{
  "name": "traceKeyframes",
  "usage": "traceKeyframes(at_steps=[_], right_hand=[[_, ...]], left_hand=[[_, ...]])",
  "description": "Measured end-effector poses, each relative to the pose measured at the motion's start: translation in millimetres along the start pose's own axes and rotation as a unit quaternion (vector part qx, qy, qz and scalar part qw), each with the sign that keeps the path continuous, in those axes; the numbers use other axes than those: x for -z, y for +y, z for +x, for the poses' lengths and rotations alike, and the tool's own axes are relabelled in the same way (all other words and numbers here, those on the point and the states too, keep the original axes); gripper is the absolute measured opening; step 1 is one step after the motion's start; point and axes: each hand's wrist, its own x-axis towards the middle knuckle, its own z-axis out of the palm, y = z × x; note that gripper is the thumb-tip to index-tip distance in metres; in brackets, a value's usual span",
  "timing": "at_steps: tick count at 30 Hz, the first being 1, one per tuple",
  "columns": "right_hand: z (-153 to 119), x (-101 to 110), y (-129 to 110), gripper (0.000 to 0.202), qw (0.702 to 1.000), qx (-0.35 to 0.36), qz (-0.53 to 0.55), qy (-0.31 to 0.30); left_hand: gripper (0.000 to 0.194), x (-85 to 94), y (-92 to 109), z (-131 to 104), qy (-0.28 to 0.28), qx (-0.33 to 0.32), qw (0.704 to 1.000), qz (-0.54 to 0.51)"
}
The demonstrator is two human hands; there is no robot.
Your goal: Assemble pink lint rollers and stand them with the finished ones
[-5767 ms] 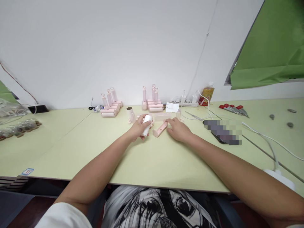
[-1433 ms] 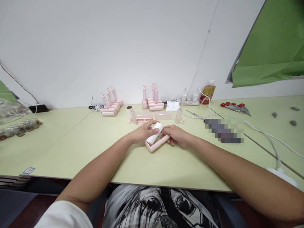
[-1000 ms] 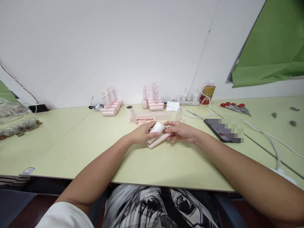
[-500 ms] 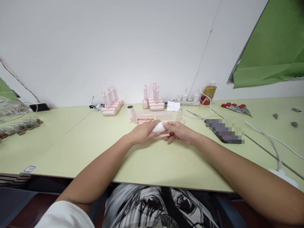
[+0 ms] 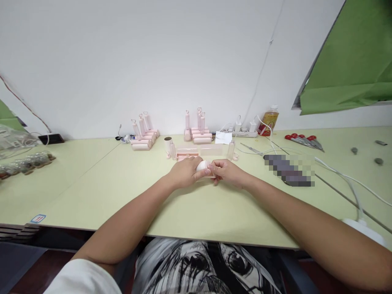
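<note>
pale wall [image 5: 153, 61] fills the upper half of the frame, yellow-green table [image 5: 92, 196] most of the lower half; green cloth [image 5: 346, 61] hangs upper right, b/w printed garment [image 5: 196, 269] at bottom ctr. next down in size, a dark phone [image 5: 288, 173], screen pixelated, lies right of ctr, then two groups of pink rollers w/ upright handles against the wall, one left of ctr [image 5: 141, 143], one abt mid-frame [image 5: 201, 138]. both hands meet nr frame ctr: left hand [image 5: 185, 172] palm down, closed over a white roll [image 5: 202, 165] so most of it's hidden; right hand [image 5: 229, 173] just right of it, fingers curled at the right end of a pink holder [image 5: 212, 175], thumb + index tips up by the roll's exposed end. how hard the right grips, can't tell. smaller stuff: bottle [image 5: 269, 120] by the wall right of ctr, open pink case [image 5: 187, 156] just above the left hand, cardboard tube [image 5: 168, 143] upright to its upper left. key relation: roll sits between the hands, over the holder, long axis running abt left to right w/ its bare end toward the right hand; left is the nearer, palm right on it, right only at the end. exact tilt, & whether the roll's fully seated in the holder, can't tell, fingers block it. only a thin pink strip of the holder shows, under the roll's right end.
</note>
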Motion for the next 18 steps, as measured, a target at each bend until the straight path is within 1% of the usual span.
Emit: traceKeyframes(at_steps=[3,6,11,18], right_hand=[[0,-1,-1,0.056,1.0,0.013,-0.022,0.006],[-2,-3,-3,0.055,1.0,0.006,-0.021,0.013],[-4,-6,-7,0.054,1.0,-0.004,0.005,-0.005],[-5,-7,-8,0.055,1.0,-0.005,0.004,-0.008]], left_hand=[[0.055,4.7,0,0,-0.009,0.005,1.0,-0.011],[0.053,10.3,-1,0,-0.018,-0.003,1.0,-0.015],[0.053,16.7,-3,-2,-0.037,-0.03,0.999,-0.015],[0.053,20.8,-4,-3,-0.056,-0.024,0.998,-0.019]])
